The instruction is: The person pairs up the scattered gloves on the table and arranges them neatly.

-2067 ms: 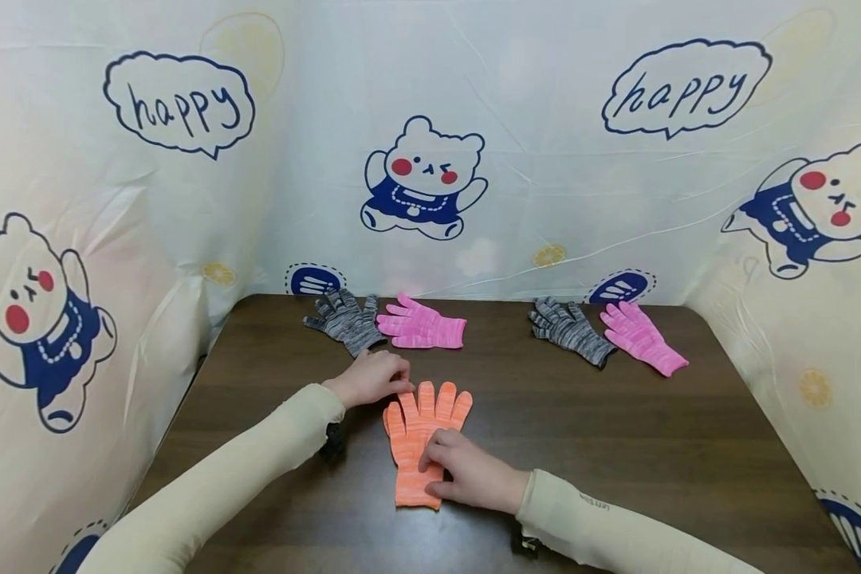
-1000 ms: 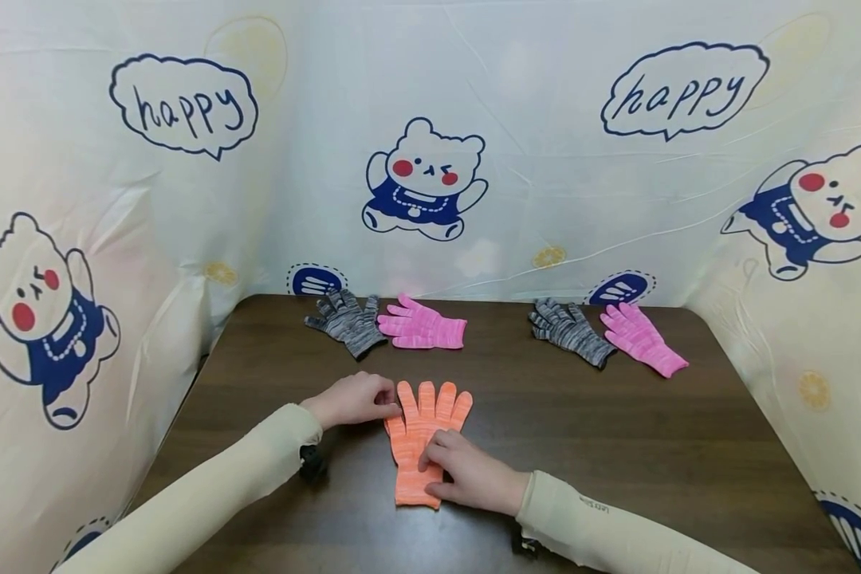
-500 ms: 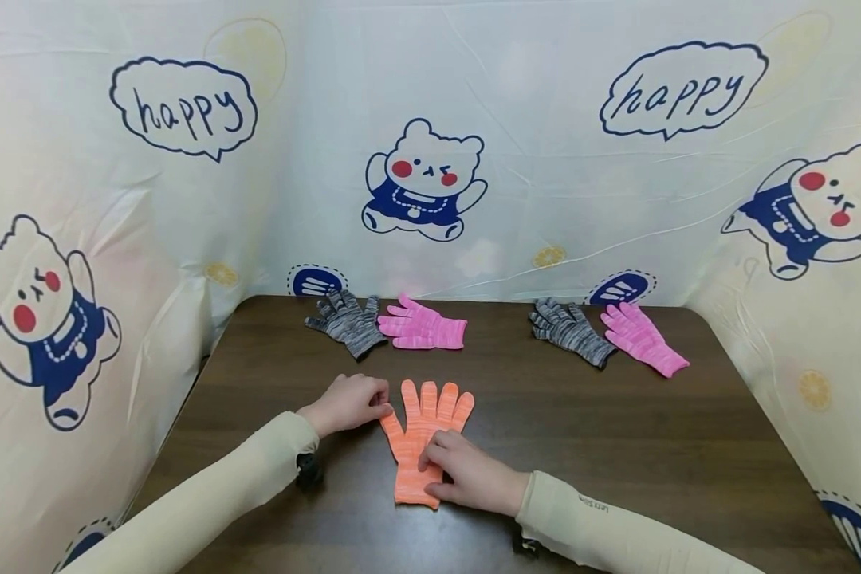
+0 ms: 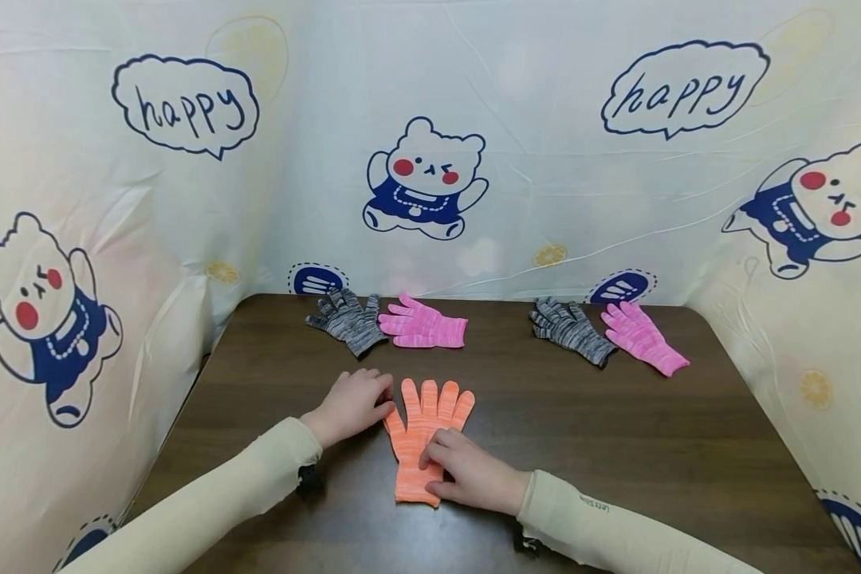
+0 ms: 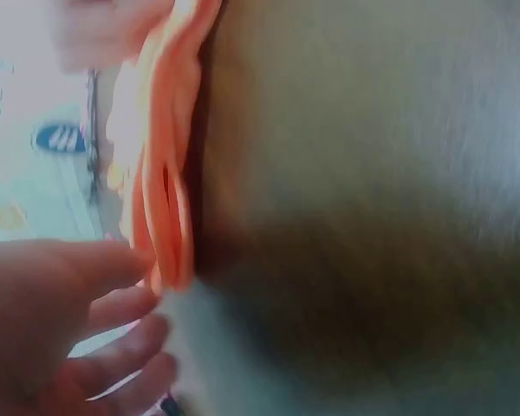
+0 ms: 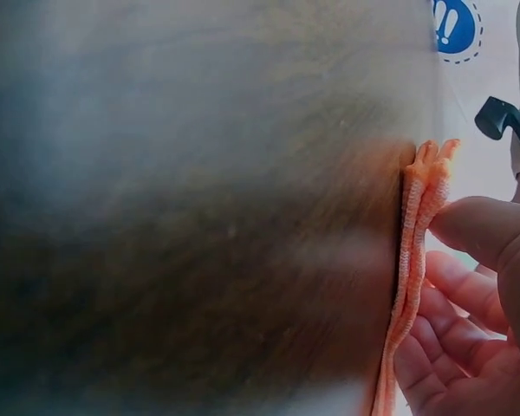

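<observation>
We have an orange glove (image 4: pixel 416 426) lying flat on the brown desk (image 4: pixel 617 446), close to the middle, its fingers pointing to the far side and its cuff towards us. In both wrist views we catch it edge-on as several layers, and we cannot tell whether that is one glove or two stacked. Our left hand (image 4: pixel 350 406) is beside the glove's thumb, touching it near the tip; the left wrist view shows our fingers loosely bent and a little apart, though blur hides how firm the touch is. Our right hand (image 4: pixel 477 474) rests on the lower part of the glove, by the cuff, the thumb set apart from the forefinger and the fingertips against the knit.

Near the far edge of the desk we see a grey glove (image 4: pixel 349 325) with its fingers spread and a pink glove (image 4: pixel 426 325) lying sideways just beside it, the pink fingertips pointing at the grey one. Further right lie a second grey glove (image 4: pixel 570 328) and a second pink glove (image 4: pixel 640 336), close side by side, both slanting with their cuffs towards the near right. Pale sleeves (image 4: pixel 251 474) cover our forearms, and a small black fitting (image 4: pixel 311 478) sits at the left wrist. Behind the desk hangs a pale cloth (image 4: pixel 531 183) printed with blue-and-white bears (image 4: pixel 419 199), citrus slices (image 4: pixel 551 255) and the word "happy" inside speech bubbles (image 4: pixel 186 108).
</observation>
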The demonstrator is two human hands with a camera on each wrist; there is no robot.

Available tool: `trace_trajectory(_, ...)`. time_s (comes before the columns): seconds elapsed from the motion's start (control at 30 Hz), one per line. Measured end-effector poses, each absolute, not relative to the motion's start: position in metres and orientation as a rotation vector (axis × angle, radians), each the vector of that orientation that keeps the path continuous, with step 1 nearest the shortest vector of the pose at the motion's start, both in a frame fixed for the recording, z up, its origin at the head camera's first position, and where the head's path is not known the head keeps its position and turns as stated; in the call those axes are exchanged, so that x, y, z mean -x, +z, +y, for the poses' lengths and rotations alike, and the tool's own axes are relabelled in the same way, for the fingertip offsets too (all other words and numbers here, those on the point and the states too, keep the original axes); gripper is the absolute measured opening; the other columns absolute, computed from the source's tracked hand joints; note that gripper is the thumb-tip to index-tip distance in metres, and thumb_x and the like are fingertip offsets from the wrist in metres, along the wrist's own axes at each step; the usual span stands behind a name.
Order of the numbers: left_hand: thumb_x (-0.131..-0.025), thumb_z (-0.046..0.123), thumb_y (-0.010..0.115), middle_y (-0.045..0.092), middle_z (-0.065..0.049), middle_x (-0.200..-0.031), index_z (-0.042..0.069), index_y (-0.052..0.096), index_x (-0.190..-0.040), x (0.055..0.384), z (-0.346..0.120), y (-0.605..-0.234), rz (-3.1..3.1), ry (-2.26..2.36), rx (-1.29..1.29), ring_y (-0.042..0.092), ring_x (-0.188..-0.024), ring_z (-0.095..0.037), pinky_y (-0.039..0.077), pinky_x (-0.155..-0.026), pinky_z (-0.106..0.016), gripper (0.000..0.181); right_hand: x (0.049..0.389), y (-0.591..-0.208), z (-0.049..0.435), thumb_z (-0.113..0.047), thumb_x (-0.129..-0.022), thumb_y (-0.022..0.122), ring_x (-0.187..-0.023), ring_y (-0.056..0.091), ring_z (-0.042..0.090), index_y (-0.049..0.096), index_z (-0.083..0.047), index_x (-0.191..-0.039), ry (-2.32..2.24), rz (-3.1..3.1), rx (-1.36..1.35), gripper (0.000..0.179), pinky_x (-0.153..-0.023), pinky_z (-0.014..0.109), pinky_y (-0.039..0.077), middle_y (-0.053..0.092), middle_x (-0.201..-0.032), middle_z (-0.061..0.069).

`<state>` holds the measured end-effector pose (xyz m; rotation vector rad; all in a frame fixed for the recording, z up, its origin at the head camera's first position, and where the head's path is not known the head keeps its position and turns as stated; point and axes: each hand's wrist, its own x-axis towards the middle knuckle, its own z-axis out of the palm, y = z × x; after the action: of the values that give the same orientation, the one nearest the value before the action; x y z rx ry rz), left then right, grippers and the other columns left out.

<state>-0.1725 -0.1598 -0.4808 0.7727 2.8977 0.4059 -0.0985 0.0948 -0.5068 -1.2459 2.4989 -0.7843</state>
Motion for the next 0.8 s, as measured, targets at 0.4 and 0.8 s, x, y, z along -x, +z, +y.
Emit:
trace_trajectory(0.4,-0.092,0.024,0.079,0.059,0.006,-0.082,0.02,0.065,-0.09,0.135,-0.133,-0.481,2.9,0.353,-1.078,0.052,-0.077,-0.015,0.033,-0.067,-0.032,0.015,0.108,-0.498,0.103,-0.012,-0.1,0.069,-0.096,0.057,0.006,0.066,-0.014,-0.11,-0.956,2.494,1.23,0.011,-0.086,0.02,0.05,0.063,-0.106,-0.005)
trace_trajectory(0.8,-0.095,0.023,0.076,0.056,0.008,-0.08,0.019,0.064,-0.091,0.116,-0.125,-0.485,2.769,0.391,-1.348,0.051,-0.074,-0.011,0.04,-0.069,-0.028,0.013,0.133,-0.507,0.12,-0.013,-0.097,0.072,-0.084,0.055,0.009,0.068,-0.017,-0.101,-0.898,2.798,0.988,0.007,-0.078,0.026,0.053,0.058,-0.094,-0.007)
